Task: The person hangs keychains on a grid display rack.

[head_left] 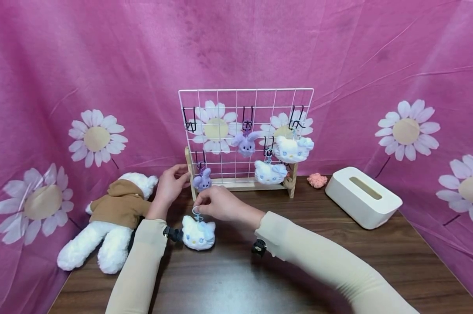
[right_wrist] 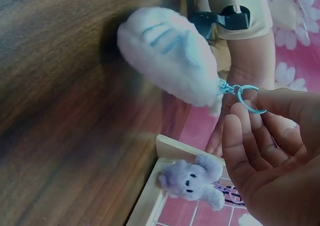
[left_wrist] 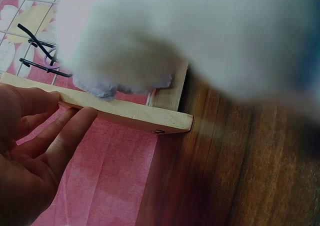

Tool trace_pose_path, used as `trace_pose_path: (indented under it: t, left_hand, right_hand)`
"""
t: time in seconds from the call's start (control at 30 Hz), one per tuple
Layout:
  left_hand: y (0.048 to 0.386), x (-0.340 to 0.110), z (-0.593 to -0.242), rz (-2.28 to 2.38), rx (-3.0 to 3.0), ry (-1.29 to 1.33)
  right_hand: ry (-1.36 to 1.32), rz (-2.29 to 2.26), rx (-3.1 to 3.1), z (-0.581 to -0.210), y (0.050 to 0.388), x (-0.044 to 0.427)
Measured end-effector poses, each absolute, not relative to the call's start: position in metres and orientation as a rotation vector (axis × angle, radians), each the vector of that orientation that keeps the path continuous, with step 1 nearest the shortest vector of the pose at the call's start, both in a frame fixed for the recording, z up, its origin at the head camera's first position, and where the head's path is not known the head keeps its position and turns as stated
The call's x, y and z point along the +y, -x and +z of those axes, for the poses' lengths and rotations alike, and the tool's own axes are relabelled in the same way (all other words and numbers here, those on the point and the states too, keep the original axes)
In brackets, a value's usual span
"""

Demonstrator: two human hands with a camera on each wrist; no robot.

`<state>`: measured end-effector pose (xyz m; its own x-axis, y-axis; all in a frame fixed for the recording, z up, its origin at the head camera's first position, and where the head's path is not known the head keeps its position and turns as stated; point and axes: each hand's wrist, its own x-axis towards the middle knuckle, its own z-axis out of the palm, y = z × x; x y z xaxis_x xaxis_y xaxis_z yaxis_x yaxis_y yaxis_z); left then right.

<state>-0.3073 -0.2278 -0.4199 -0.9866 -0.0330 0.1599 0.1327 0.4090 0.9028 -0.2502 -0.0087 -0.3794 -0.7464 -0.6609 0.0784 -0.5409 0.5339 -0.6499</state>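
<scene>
My right hand [head_left: 222, 203] pinches the light-blue ring [right_wrist: 251, 100] of a white plush cat-head keychain [head_left: 198, 234]. The plush hangs below the fingers, in front of a wire display rack [head_left: 236, 89]. In the right wrist view its rounded white body [right_wrist: 170, 56] has blue stitched lines. My left hand [head_left: 170, 188] holds the rack's left wooden side post [head_left: 190, 168]; the left wrist view has thumb and fingers on this post [left_wrist: 130, 111]. White fluff blurs much of that view. Beside the post hangs a purple bunny plush [head_left: 202, 179] on a black hook.
Another purple bunny [head_left: 246, 144] and two white cat plushes [head_left: 270, 172] hang on the rack; a black hook [head_left: 190, 126] at upper left carries no plush. A teddy in a brown hoodie [head_left: 116, 207] lies left. A tissue box [head_left: 362, 196] and pink fuzzy item [head_left: 317, 180] sit right.
</scene>
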Motion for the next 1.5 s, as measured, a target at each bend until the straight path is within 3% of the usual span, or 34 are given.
trace_pose_path:
  t: [0.57, 1.5]
  left_hand:
    - [0.306, -0.228, -0.423, -1.612, -2.492, 0.096]
    - [0.309, -0.229, -0.422, -1.379, -2.553, 0.075]
  right_hand:
    - [1.053, -1.023, 2.633, -0.352, 0.259, -0.011]
    - [1.002, -1.222, 2.713, -0.254, 0.282, -0.010]
